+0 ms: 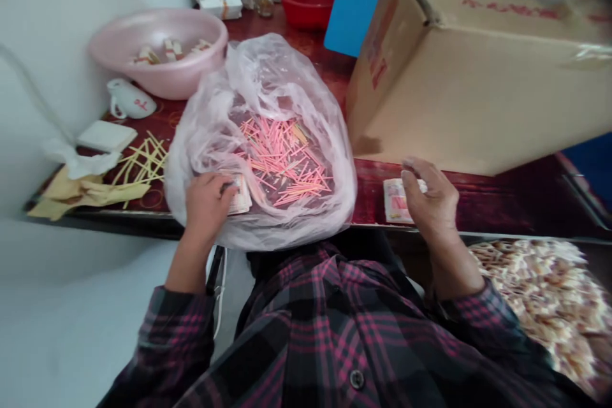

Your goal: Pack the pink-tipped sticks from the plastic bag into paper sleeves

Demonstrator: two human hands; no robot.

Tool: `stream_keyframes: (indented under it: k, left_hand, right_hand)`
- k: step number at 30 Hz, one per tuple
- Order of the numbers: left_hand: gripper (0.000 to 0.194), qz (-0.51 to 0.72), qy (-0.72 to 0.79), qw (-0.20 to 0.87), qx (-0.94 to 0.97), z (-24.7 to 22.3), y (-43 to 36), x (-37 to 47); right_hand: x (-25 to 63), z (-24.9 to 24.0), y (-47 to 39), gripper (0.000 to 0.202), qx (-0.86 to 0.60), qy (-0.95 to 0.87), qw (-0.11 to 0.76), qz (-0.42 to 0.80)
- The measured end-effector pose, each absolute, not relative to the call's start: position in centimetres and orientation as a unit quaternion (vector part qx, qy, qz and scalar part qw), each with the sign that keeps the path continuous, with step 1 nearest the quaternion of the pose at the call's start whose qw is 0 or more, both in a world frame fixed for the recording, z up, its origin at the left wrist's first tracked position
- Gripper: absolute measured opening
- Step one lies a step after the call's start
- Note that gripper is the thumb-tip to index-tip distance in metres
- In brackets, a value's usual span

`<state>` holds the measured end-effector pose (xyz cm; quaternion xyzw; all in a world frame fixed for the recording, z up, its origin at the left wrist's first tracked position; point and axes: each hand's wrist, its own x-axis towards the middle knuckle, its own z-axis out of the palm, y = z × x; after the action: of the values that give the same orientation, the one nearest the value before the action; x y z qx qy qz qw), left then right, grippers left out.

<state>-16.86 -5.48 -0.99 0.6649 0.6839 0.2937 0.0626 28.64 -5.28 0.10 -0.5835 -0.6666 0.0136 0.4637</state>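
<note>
Translucent plastic bag, frame centre, contains loose pink sticks, with a paper stack at its lower left beside the curled left hand, grip indeterminate; pink basin, upper left, contains small bundles; right hand, loosely open, adjoins a second stack, right of centre.

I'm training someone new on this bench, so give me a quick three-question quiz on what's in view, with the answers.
1. Multiple choice: where do the thin pink sticks lie?
a) in the red round plastic basin
b) inside the crumpled translucent plastic bag
c) on top of the large brown cardboard box

2. True or false: the cardboard box stands to the right of the plastic bag.

3. Short answer: which hand has its fingers at the stack of pale, flat pieces by the bag's near left edge?

Key: 1, b; 2, true; 3, the left hand.
</note>
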Motion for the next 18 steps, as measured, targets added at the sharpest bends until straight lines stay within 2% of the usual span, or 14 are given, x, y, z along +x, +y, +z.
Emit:
stream_keyframes:
  k: [6,9,14,18]
  left_hand:
    - [0.016,0.309,0.701,0.072,0.638,-0.9,-5.1,-16.6]
    - [0.014,0.386,0.697,0.075,0.600,-0.3,-5.6,-16.5]
    - [0.012,0.546,0.606,0.039,0.577,1.8,-7.3,-13.3]
    - [0.016,0.550,0.538,0.094,0.632,2.5,-7.8,-8.9]
  right_hand:
    - [22.8,1.6,-4.7,0.025,-0.488,-0.707,0.485,0.166]
    - [20.6,1.9,-4.4,0.026,-0.464,-0.697,0.480,0.262]
    - [15.6,3.8,-3.3,0.032,-0.427,-0.683,0.417,0.421]
    - [11.7,4.7,-2.3,0.039,-0.371,-0.685,0.366,0.508]
